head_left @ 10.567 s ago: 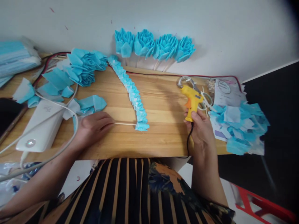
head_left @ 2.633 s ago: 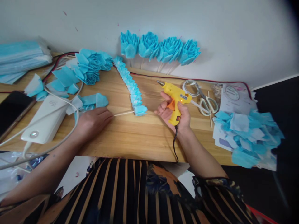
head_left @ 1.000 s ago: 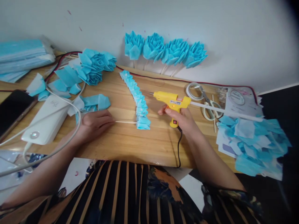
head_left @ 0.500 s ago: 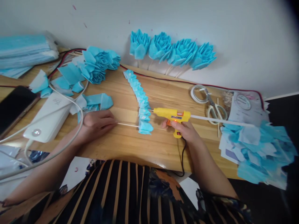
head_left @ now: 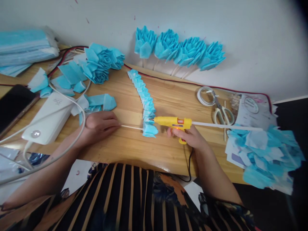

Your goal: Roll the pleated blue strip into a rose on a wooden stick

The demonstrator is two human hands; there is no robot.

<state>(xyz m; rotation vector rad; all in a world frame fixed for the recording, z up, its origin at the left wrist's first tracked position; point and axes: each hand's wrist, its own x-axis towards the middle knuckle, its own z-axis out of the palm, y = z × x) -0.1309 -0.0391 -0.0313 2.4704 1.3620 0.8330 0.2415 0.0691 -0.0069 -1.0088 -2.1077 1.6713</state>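
My left hand (head_left: pixel 99 123) is closed on a thin wooden stick (head_left: pixel 132 127) lying flat on the wooden table (head_left: pixel 134 150). The stick's far end sits under the near end of a long strip of folded blue petals (head_left: pixel 144 101). My right hand (head_left: pixel 190 138) grips a yellow glue gun (head_left: pixel 172 122) held level, with its nozzle touching the strip's near end. A white glue stick (head_left: pixel 223 126) juts out behind the gun. Its black cord (head_left: pixel 189 162) drops over the table's front edge.
Several finished blue flowers (head_left: pixel 179 49) lean on the wall. More flowers and petals (head_left: pixel 96 65) lie at the left with a white power bank (head_left: pixel 49 118), cables, a phone (head_left: pixel 13 104) and stacked masks (head_left: pixel 24 48). Scissors (head_left: pixel 222 112), tape (head_left: pixel 204 96) and blue scraps (head_left: pixel 264 150) lie at the right.
My right hand picked the glue gun up from the right, turned it level and brought its nozzle left to the near end of the petal strip. The left hand has stayed on the stick.
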